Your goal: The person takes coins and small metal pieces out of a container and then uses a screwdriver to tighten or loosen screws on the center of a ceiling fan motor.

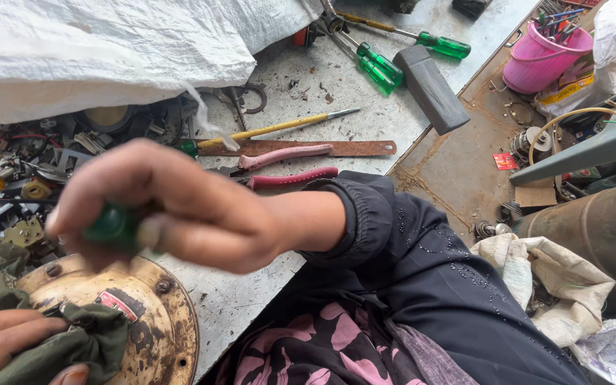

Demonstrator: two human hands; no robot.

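Near the lower left corner of the head view, a round, rusty cream-coloured metal cover (147, 321) is seen lying flat on the grey tabletop (365, 121), with a red label and two dark bolt heads on its face. Directly above it the right hand (172, 207) is held, blurred, with the fingers curled shut around a green handle (112, 227), probably that of a screwdriver. Only the rounded end of the handle is shown; the shaft and tip are hidden under the hand, so the long axis cannot be read with certainty, though it appears to point down and away toward the cover. The right forearm, in a dark sleeve, is brought in from the right across the middle of the picture.

The left hand (8, 346) is placed at the bottom left edge, closed on a crumpled olive-green cloth (65, 342) that is pressed against the near left rim of the cover. Both hands are thus close to the cover: the left is touching it through the cloth, the right is just above its upper left part.

Beyond the right hand, toward the far side of the tabletop, a yellow screwdriver (272, 128), a rusty flat bar (308, 147) and pink-handled pliers (286, 167) are laid roughly side by side, running left to right. Further off, two green-handled screwdrivers (379, 68) and a dark grey block (430, 89) are seen, well apart from the hands. A heap of small metal parts (16, 178) is piled to the left.
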